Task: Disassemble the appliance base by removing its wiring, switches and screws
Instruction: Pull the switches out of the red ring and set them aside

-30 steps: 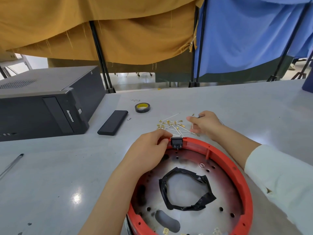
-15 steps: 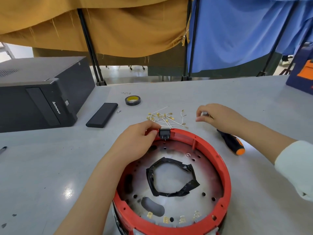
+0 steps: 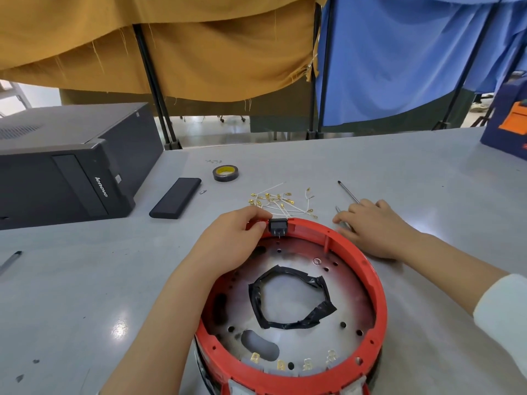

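Base (screwdriver handle hidden)

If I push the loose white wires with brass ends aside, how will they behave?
The white wires look thin and bent, so probably floppy and light. They lie crossed in a heap, so may drag as a tangle.

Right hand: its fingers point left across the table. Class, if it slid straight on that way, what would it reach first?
Probably the loose white wires with gold terminals, lying just beyond the fingertips of the right hand. The red base rim runs close alongside, so depth leaves some doubt.
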A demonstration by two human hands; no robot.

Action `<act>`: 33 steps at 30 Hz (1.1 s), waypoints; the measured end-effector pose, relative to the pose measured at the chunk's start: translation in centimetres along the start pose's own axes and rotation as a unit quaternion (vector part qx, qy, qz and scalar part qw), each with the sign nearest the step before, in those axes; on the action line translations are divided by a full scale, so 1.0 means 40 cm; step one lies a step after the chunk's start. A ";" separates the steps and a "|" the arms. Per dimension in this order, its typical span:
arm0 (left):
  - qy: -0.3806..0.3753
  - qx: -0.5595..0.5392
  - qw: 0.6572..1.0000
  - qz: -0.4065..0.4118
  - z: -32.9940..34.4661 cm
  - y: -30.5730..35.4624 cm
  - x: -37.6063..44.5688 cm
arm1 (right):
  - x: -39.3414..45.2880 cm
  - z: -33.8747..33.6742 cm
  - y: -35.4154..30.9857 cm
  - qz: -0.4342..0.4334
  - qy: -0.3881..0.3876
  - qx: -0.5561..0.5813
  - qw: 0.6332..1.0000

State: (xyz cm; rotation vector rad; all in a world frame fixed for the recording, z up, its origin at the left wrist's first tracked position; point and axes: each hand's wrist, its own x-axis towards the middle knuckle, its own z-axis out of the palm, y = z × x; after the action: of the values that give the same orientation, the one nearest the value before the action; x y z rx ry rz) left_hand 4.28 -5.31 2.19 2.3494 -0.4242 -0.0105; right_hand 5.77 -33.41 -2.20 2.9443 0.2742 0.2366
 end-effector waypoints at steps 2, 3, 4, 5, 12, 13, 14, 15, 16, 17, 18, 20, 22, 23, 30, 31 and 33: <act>-0.002 0.001 1.000 0.001 -0.001 0.001 0.002 | -0.006 -0.005 0.001 0.000 -0.013 -0.007 1.000; -0.003 0.001 1.000 0.001 -0.001 0.000 0.002 | -0.009 -0.010 0.001 0.000 -0.019 -0.011 1.000; -0.004 0.002 1.000 0.001 0.000 0.000 0.001 | -0.011 -0.021 -0.001 0.002 -0.022 -0.013 1.000; -0.005 0.002 1.000 0.001 0.000 0.000 0.001 | -0.012 -0.036 -0.005 0.004 -0.015 -0.002 1.000; -0.013 0.021 1.000 0.005 0.002 0.003 0.009 | 0.006 -0.208 -0.168 -0.042 0.019 0.390 0.920; -0.011 0.014 1.000 0.004 0.002 0.004 0.009 | 0.002 -0.210 -0.206 -0.062 -0.016 0.364 0.929; -0.005 0.005 1.000 -0.001 0.002 0.004 0.009 | -0.002 -0.203 -0.241 -0.082 -0.038 0.306 0.948; 0.004 0.001 1.000 -0.008 0.002 0.003 0.007 | -0.005 -0.190 -0.270 -0.098 -0.038 0.235 0.966; 0.015 0.006 1.000 -0.013 0.004 0.002 0.004 | -0.007 -0.178 -0.289 -0.105 -0.017 0.169 0.980; 0.023 0.021 0.999 -0.017 0.007 0.001 0.000 | -0.006 -0.169 -0.297 -0.104 0.015 0.130 0.986; 0.026 0.039 0.999 -0.018 0.010 0.001 -0.003 | -0.002 -0.164 -0.298 -0.102 0.040 0.119 0.987; 0.015 0.080 0.997 -0.016 0.006 0.003 -0.004 | 0.008 -0.160 -0.291 -0.114 0.057 0.115 0.985; -0.030 0.114 0.993 -0.013 -0.016 0.008 0.005 | 0.017 -0.162 -0.284 -0.148 0.069 0.093 0.982; -0.057 0.124 0.991 -0.012 -0.028 0.010 0.012 | 0.022 -0.165 -0.280 -0.164 0.076 0.086 0.980; -0.031 0.113 0.993 0.025 0.013 0.002 0.015 | 0.043 -0.152 -0.291 -0.169 0.117 0.053 0.977; -0.029 0.095 0.995 0.025 0.013 -0.003 0.014 | 0.044 -0.147 -0.293 -0.168 0.120 0.047 0.977; -0.033 0.068 0.997 0.024 0.006 -0.012 0.015 | 0.045 -0.142 -0.295 -0.172 0.125 0.044 0.976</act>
State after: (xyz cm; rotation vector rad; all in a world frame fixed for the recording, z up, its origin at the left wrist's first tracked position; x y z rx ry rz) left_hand 4.96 -5.35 1.76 2.4784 -0.5279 -0.0385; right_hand 4.55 -20.75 1.36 2.8834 0.8378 0.5561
